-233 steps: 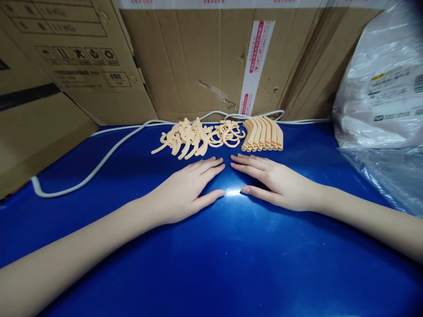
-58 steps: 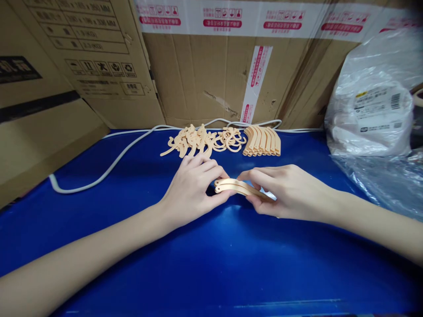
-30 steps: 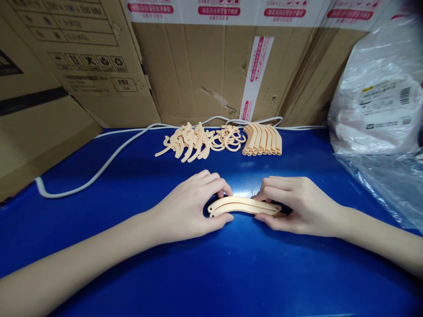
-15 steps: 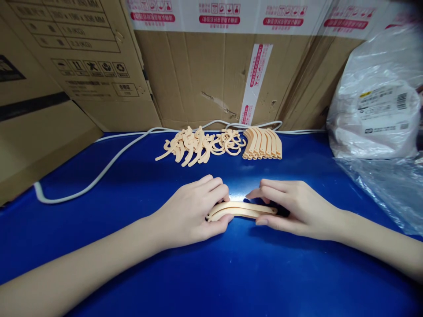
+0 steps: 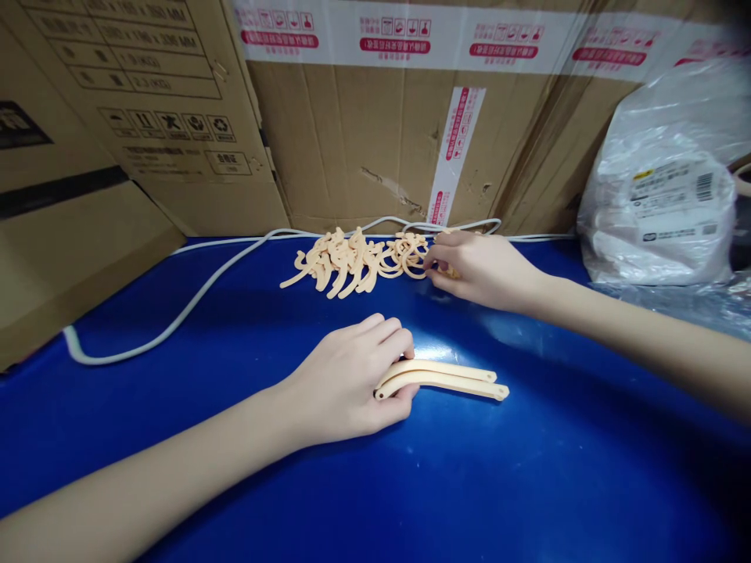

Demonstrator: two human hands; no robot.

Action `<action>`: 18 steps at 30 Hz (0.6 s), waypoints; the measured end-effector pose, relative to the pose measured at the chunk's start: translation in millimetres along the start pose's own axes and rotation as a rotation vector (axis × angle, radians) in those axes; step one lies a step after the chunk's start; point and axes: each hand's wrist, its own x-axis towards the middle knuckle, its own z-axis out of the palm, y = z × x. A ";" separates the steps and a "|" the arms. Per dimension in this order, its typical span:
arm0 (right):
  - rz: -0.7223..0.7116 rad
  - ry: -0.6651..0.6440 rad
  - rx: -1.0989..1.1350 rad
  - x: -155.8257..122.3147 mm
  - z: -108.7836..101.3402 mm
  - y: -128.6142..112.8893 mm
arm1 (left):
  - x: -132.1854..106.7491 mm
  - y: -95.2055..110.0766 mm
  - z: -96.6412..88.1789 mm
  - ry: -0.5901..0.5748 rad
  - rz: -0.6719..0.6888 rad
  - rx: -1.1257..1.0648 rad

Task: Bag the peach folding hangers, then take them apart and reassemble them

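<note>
Head view: blue tabletop, both bare hands in sight, set well apart. Left hand sits near the middle, thumb on the near side and bent fingers on the far side, closed in a pinch around the left ends of two pale curved strips. Strips lie alongside each other, left ends bunched in the grip, right ends slightly parted; the nearer one reaches a little farther right. Small holes show at their ends. Whether the strips rest fully on the tabletop, cannot tell.

Right hand is farther back, palm down, fingers bent, thumb just below the forefinger with a narrow gap at the tips. Pale pieces show around its fingers, mostly hidden by the hand; whether it grips any of them, cannot tell.

Just left of the right hand: a cluster of pale hooked pieces. Left of that, touching or nearly so, a loose heap of curved pieces, some overlapping, tails pointing toward the viewer.

Behind the heap a white cable runs along the back and loops forward on the left. Brown carton at the rear, printed carton at left, clear plastic bag with a label at right.
</note>
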 end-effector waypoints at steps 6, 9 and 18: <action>0.034 -0.028 -0.111 22.7 14.1 -10.7 | -1.2 1.5 0.7 0.012 -0.021 0.022; 0.072 -0.056 -0.042 28.4 20.3 -10.9 | -1.8 1.8 0.8 0.002 -0.026 0.017; 0.154 0.022 0.033 27.5 14.2 -16.0 | -1.3 0.1 -0.7 0.007 -0.041 0.011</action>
